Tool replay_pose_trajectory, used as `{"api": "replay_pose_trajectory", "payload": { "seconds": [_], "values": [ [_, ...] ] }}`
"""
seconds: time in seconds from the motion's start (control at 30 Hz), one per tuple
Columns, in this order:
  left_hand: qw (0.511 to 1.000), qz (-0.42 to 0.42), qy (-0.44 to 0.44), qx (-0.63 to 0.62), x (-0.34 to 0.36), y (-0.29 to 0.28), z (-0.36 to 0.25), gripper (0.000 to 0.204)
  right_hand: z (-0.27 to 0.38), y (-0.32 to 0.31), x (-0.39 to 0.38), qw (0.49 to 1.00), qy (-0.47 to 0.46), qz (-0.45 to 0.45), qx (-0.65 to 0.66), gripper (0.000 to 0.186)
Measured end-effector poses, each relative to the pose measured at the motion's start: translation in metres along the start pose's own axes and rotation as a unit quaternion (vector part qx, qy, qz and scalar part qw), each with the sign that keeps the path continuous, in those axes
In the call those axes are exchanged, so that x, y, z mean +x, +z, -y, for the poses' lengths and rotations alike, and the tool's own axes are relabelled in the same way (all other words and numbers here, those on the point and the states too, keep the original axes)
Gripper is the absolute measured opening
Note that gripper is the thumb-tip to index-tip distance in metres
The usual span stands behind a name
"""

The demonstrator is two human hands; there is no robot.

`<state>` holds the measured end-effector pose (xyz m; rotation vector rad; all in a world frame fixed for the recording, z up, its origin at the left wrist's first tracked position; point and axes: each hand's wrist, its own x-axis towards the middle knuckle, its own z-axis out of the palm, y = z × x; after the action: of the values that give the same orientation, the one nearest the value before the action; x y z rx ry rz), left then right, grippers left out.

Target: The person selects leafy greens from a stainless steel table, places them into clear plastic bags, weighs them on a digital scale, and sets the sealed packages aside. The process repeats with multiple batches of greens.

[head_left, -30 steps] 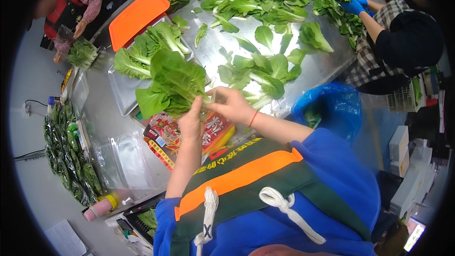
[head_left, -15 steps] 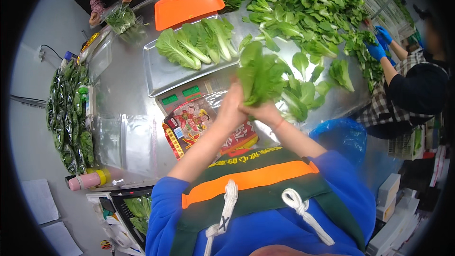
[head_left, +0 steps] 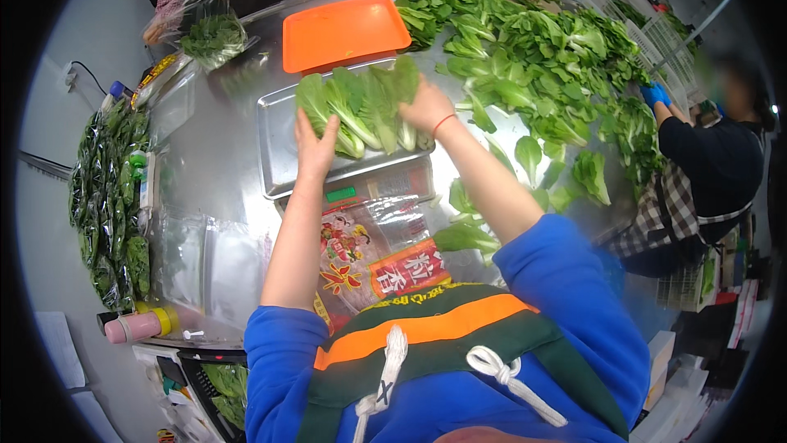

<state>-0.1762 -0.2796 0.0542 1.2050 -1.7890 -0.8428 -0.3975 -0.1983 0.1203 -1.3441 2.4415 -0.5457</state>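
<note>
A bunch of green leafy vegetables [head_left: 365, 107] with pale stalks lies across a shiny metal tray [head_left: 275, 144] on a weighing scale [head_left: 377, 189]. My left hand [head_left: 314, 146] presses against the bunch's left side and my right hand [head_left: 426, 107] against its right side, so both hands clasp it from the two ends. A red band circles my right wrist. Below the scale lies a clear printed bag [head_left: 369, 258] with red and yellow pictures.
A large heap of loose greens [head_left: 541, 58] covers the steel table's right half. An orange tray [head_left: 344, 31] sits behind the scale. Bagged greens [head_left: 106, 197] are stacked at the left. Other people work at the far side and right; one holds a bag of greens [head_left: 209, 33].
My hands carried the bunch from over the loose greens leftward and forward onto the metal tray, joining the greens there. My head turned, so the table sits more centred.
</note>
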Motion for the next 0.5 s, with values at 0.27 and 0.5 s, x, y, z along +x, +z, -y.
{"api": "replay_pose_trajectory", "payload": {
  "seconds": [0.27, 0.5],
  "values": [
    [0.999, 0.028, 0.02, 0.017, 0.021, 0.009, 0.015, 0.089, 0.023, 0.033, 0.002, 0.995, -0.057, -0.023, 0.083, 0.061],
    [0.984, 0.078, -0.06, -0.148, 0.022, -0.021, 0.018, 0.067, 0.034, 0.074, -0.005, 0.963, -0.145, -0.083, 0.209, 0.067]
  ]
}}
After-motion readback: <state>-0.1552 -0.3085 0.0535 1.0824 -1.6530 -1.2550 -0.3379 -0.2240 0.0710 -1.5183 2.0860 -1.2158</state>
